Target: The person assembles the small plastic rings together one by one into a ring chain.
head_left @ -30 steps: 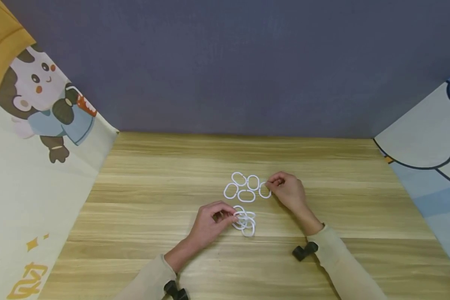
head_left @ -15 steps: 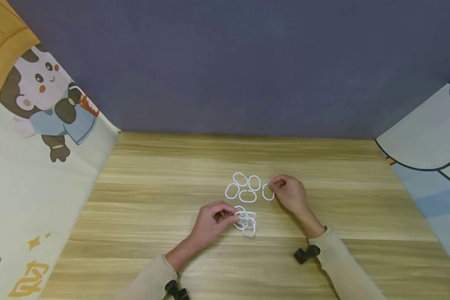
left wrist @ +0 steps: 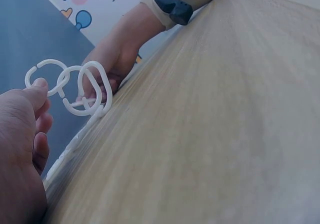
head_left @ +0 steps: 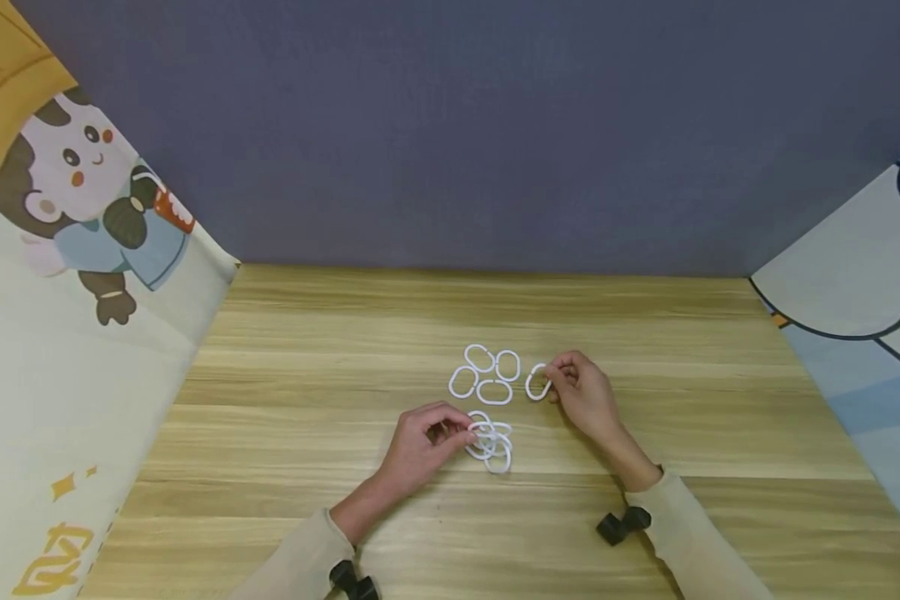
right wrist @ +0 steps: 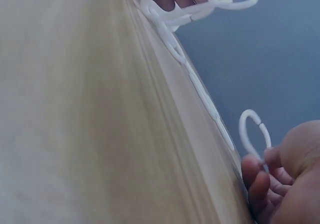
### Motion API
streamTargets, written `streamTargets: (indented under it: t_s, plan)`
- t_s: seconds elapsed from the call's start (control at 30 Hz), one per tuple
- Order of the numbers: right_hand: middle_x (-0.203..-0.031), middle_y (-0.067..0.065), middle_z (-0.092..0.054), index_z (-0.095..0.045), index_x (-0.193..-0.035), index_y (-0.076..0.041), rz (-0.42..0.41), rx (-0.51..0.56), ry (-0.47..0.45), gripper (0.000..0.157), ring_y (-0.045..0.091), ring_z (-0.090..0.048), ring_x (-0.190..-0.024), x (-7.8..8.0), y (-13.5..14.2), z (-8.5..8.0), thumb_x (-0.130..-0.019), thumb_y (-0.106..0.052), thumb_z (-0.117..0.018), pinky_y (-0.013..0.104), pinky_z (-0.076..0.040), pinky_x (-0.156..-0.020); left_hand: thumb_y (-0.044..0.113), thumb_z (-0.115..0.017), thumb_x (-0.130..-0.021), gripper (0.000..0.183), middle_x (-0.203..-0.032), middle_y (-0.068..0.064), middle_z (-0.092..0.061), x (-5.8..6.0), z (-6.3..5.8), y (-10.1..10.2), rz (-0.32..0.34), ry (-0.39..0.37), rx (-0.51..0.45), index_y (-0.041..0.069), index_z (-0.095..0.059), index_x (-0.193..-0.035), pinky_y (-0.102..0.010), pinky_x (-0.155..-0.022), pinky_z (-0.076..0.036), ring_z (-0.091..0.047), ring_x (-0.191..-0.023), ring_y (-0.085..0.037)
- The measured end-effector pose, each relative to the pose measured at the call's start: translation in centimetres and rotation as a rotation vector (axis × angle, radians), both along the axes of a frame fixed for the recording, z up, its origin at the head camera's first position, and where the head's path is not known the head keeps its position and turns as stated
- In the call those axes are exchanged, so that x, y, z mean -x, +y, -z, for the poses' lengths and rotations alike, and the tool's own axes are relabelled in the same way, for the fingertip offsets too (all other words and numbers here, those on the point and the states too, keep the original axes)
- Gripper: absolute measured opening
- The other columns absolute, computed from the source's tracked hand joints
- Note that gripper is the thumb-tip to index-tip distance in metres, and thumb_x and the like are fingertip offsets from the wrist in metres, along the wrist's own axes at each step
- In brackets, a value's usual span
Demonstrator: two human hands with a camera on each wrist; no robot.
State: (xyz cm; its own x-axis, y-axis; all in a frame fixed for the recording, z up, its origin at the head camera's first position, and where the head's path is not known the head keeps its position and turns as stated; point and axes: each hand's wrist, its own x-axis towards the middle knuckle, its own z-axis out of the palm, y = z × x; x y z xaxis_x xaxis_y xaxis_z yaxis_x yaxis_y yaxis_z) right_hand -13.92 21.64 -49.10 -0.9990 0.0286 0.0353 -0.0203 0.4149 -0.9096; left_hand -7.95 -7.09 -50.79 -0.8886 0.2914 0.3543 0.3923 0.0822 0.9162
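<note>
My left hand (head_left: 420, 446) pinches one ring of a bunch of interlinked white plastic oval rings (head_left: 497, 458). In the left wrist view the thumb presses on a ring (left wrist: 56, 64) with a small gap in it, and others hang linked from it. My right hand (head_left: 585, 392) pinches a single white oval ring (head_left: 531, 387) between thumb and fingers. That ring stands tilted up in the right wrist view, its gap (right wrist: 260, 123) facing away from the fingers. Between the hands and slightly farther off, several loose white rings (head_left: 493, 392) lie flat and close together.
The wood-grain table (head_left: 345, 333) runs back to a dark blue-grey wall (head_left: 450, 150). Cartoon-printed panels (head_left: 157, 267) stand on the left and right sides. A black device (head_left: 624, 525) is strapped at each wrist.
My right hand has drawn its ring right, away from the loose rings, and tilted it up off the table. The left hand and its linked bunch have stayed in place.
</note>
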Motion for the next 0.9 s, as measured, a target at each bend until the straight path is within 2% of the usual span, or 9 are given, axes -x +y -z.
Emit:
streamTargets:
  t_s: [0.2, 0.37, 0.53, 0.7, 0.9]
  plan:
    - [-0.087, 0.020, -0.072, -0.066, -0.108, 0.011, -0.035, 0.160, -0.049, 0.014, 0.012, -0.065, -0.066, -0.9, -0.7, -0.8, -0.107, -0.001, -0.071, 0.022, -0.054, -0.056, 0.003, -0.089, -0.091, 0.013, -0.091, -0.009, -0.079, 0.0, -0.1, -0.1, 0.003, -0.001, 0.000, 0.004, -0.082, -0.102, -0.021, -0.059, -0.051, -0.057, -0.069, -0.003]
    - [-0.088, 0.026, -0.072, -0.068, -0.106, 0.012, -0.079, 0.204, -0.019, 0.012, 0.015, -0.064, -0.061, -1.6, -1.3, -1.4, -0.104, 0.002, -0.074, 0.024, -0.054, -0.051, 0.002, -0.089, -0.091, 0.013, -0.091, -0.008, -0.079, -0.1, -0.1, -0.2, 0.003, 0.000, -0.002, 0.004, -0.082, -0.102, -0.020, -0.059, -0.050, -0.057, -0.069, -0.004]
    - [-0.085, 0.028, -0.072, -0.067, -0.103, 0.012, -0.084, 0.241, 0.018, 0.009, 0.016, -0.063, -0.059, -2.5, -2.1, -2.0, -0.103, 0.005, -0.072, 0.025, -0.053, -0.049, 0.002, -0.089, -0.092, 0.012, -0.089, -0.008, -0.078, -0.3, 0.1, -0.4, 0.007, 0.014, -0.006, 0.004, -0.082, -0.102, -0.021, -0.058, -0.050, -0.057, -0.069, -0.004]
    - [-0.080, 0.023, -0.072, -0.064, -0.101, 0.016, -0.096, 0.310, 0.042, 0.013, 0.011, -0.062, -0.056, -3.5, -2.8, -2.9, -0.104, 0.005, -0.070, 0.021, -0.051, -0.047, 0.003, -0.089, -0.092, 0.012, -0.086, -0.007, -0.077, -0.4, 0.1, -0.5, 0.009, 0.031, -0.004, 0.005, -0.083, -0.102, -0.021, -0.058, -0.050, -0.058, -0.069, -0.004]
    - [-0.077, 0.013, -0.071, -0.063, -0.101, 0.017, -0.165, 0.371, 0.047, 0.014, 0.009, -0.060, -0.056, -5.0, -3.6, -4.1, -0.104, 0.006, -0.070, 0.022, -0.052, -0.048, 0.003, -0.089, -0.092, 0.012, -0.085, -0.006, -0.076, -0.7, 0.1, -0.9, 0.015, 0.038, 0.003, 0.006, -0.083, -0.101, -0.021, -0.057, -0.050, -0.058, -0.070, -0.003]
